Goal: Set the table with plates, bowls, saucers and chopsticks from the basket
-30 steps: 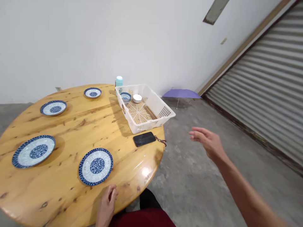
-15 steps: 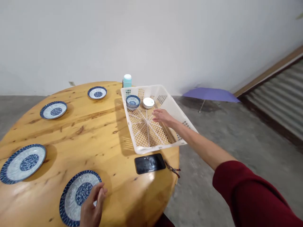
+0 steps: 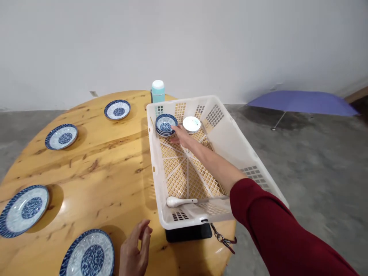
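Observation:
My right hand (image 3: 181,136) reaches into the white plastic basket (image 3: 156,180). Its thumb lies over the rim of a stack of small blue-and-white bowls (image 3: 166,122), with the fingers below on the outer side. Just right of that stack sit small white dishes (image 3: 191,124). A white spoon (image 3: 181,201) lies at the basket's near end, and chopsticks (image 3: 207,145) lie along its right side, partly behind my forearm. My left hand (image 3: 135,247) hovers over the table, loosely curved, thumb and fingers apart and empty. Nearest to it is a blue-rimmed plate (image 3: 92,257).
More blue-rimmed plates stand around the round wooden table (image 3: 115,168), including one at the left (image 3: 24,211). Behind the basket is a turquoise flask (image 3: 158,92). A phone (image 3: 189,233) lies partly under the basket's near edge, beside a corded chain (image 3: 222,239). A purple umbrella (image 3: 301,102) rests on the floor.
My right hand has moved left from the basket's right side to the bowl stack. My left hand has come away from the near plate. The view has shifted, bringing the spoon into sight.

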Demonstrator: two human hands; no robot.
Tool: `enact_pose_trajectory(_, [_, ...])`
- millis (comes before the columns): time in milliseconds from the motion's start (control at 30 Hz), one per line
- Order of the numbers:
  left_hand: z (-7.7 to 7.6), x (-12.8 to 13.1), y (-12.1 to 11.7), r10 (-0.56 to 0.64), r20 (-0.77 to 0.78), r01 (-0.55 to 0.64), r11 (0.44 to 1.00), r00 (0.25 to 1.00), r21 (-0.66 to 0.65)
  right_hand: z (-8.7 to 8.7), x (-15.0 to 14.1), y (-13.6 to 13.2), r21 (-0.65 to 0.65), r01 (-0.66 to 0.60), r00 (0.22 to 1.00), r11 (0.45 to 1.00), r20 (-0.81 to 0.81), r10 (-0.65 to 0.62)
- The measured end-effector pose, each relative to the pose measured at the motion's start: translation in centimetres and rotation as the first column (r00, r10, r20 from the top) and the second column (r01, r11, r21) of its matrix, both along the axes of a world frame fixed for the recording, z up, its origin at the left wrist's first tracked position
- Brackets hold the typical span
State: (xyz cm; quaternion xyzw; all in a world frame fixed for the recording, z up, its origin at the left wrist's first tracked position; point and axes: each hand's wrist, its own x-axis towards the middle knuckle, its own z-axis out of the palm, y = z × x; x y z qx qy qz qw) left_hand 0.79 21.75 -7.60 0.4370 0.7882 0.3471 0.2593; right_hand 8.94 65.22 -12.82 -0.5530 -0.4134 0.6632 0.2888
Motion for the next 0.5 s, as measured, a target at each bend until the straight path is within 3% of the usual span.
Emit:
enact_pose_trajectory(133, [-1.2, 1.3, -1.1, 0.131, 0.047, -0.129, 0.99, 0.99, -0.05, -1.2, -1.8, 0.9, -0.064, 0.04, 0.997, 0.997, -0.058, -0.044])
enact_pose_trajectory(300, [-2.8, 2.3, -2.7, 0.316, 0.131, -0.309, 0.948, 0.94, -0.073, -1.0, -3.4, 1.2, -0.14, 0.128, 0.99, 0.982, -0.041, -0.135])
enact_pose_trajectory(500, [-2.5, 1.0, -2.5, 0.248, 0.118, -0.243, 0.969, 0.962, -0.05, 0.8, -3.0, 0.6, -0.16, 0.215, 0.97, 0.963, -0.079, -0.23])
